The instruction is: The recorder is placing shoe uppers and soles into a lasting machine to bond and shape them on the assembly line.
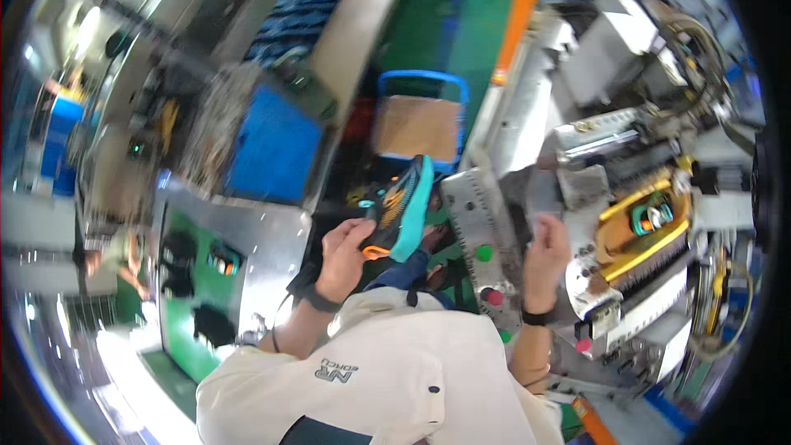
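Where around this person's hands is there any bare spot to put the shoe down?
Bare steel shows left of the left hand, between the green mat and the shoe. The brown board on the blue cart looks free too. Around the right hand, the machine is crowded with buttons and parts.

Matt teal-and-black shoe (pixel 401 208) with smooth rubbery sole, brushed grey metal machine panel (pixel 488 227), glossy brass-coloured clamp (pixel 647 227), dull brown cardboard box (pixel 418 128), soft off-white cloth jacket (pixel 387 379).

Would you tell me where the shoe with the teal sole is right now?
In the head view, the shoe sits at the centre, held up in the left hand, just left of the grey machine panel with its green and red buttons.
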Action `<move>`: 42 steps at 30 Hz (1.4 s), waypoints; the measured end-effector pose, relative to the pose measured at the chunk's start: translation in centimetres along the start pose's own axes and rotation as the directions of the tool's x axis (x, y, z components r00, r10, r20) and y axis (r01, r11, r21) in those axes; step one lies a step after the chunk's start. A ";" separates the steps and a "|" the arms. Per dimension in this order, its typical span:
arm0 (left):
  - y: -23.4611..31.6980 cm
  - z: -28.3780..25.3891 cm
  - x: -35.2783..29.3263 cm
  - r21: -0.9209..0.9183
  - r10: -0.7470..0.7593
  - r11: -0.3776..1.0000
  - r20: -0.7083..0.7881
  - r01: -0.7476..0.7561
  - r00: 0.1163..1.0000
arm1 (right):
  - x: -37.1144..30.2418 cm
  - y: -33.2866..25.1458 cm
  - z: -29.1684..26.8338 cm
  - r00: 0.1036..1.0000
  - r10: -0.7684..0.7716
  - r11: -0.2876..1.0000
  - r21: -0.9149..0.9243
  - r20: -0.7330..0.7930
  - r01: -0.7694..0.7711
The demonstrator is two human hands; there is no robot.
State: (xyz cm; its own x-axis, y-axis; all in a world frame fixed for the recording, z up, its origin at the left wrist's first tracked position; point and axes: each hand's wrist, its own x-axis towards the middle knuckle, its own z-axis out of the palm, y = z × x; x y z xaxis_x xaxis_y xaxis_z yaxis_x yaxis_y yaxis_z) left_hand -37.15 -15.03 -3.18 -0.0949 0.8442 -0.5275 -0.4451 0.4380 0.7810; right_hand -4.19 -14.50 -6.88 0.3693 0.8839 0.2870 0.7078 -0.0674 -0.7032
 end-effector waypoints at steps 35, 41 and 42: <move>-13.4 -74.3 -0.1 0.456 0.519 0.744 -0.855 0.488 0.006 | 7.5 -66.1 26.6 0.412 -0.910 0.389 0.258 -0.043 0.885; -6.8 -70.3 0.0 0.388 0.363 0.909 -0.916 0.154 0.170 | 1.1 -90.9 41.5 -0.423 -0.906 -0.421 0.147 -0.023 0.895; -1.5 -66.6 -0.1 0.276 0.251 0.958 -0.939 0.077 0.236 | 0.6 -93.1 45.0 -0.460 -0.888 -0.458 0.092 -0.005 0.884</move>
State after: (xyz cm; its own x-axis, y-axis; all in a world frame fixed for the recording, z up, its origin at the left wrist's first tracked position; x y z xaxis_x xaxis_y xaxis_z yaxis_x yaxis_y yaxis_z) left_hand -95.77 -36.34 -26.58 -0.9701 0.0189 -0.2420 -0.1884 0.5701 0.7997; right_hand -96.94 13.11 29.53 -0.7953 -0.3489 0.4957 -0.0533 0.8549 0.5160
